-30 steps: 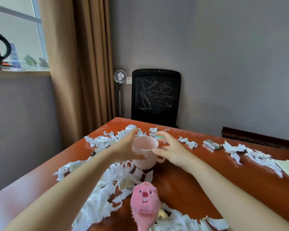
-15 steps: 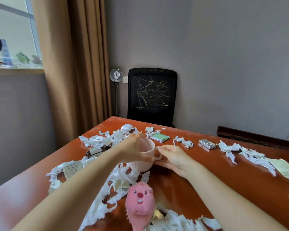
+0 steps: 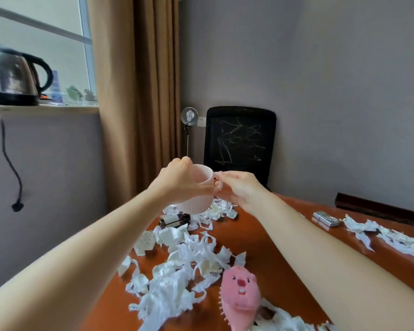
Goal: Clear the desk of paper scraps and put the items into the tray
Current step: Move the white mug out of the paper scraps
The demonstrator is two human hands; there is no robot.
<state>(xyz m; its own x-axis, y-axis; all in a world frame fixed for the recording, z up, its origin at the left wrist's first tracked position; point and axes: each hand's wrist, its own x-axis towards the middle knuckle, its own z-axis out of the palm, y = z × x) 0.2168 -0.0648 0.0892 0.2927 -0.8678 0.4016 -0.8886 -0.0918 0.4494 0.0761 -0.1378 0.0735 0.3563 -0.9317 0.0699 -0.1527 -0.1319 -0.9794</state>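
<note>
A: What do you count?
B: One pale pink ribbed mug, one pink plastic animal-faced hairbrush, one flat silver metal case, one small dark tube.
A: And the torn white paper scraps?
B: Too many to count, in heaps across the one red-brown wooden desk.
A: Beyond it?
B: One steel electric kettle, one black mesh chair.

Soft daylight from window at left, wide-angle edge bending, hands slightly blurred
</note>
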